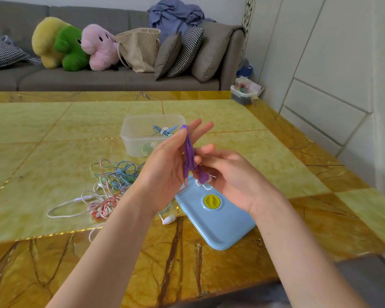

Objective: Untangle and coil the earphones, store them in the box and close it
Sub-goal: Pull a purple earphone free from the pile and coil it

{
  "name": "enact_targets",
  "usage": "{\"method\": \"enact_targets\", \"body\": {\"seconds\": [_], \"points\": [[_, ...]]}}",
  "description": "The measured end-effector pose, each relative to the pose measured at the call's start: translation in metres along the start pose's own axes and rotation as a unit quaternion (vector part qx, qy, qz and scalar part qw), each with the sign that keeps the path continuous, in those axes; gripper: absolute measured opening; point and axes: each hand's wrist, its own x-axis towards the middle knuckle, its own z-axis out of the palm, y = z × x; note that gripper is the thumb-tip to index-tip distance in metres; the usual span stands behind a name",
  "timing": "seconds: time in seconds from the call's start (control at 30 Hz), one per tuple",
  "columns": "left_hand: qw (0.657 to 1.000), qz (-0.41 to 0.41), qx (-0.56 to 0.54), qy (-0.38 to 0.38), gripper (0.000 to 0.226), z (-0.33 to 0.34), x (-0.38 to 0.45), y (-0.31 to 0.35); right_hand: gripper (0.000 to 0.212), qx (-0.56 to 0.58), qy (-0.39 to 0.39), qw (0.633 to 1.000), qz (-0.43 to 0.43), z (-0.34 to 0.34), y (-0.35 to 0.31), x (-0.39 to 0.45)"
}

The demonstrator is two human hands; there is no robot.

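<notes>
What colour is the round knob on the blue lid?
Yellow. The knob sits in the middle of the lid, seen clearly in the head view.

From my remote seat I saw two bare forearms reaching in from the bottom edge, with no sleeve showing anywhere along them. The left hand [165, 167] and the right hand [236, 181] wore nothing I could make out. Both wrists looked slim, the fingers long and the nails short.
</notes>
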Motion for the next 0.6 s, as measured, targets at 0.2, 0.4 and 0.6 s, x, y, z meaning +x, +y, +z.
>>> {"method": "enact_targets", "body": {"seconds": [0.2, 0.4, 0.6], "points": [[0.998, 0.024, 0.054, 0.001, 0.033, 0.002, 0.002, 0.0, 0.041, -0.041, -0.003, 0.999, -0.007, -0.001, 0.0, -0.001], [0.988, 0.02, 0.149, -0.02, 0.037, -0.001, 0.001, 0.008, 0.019, -0.112, 0.006, 0.994, -0.014, -0.011, -0.003, 0.0], [0.98, -0.019, 0.173, -0.095, 0.046, -0.01, 0.0, 0.01, 0.039, -0.196, -0.031, 0.975, -0.103, -0.021, -0.031, -0.012]]}}
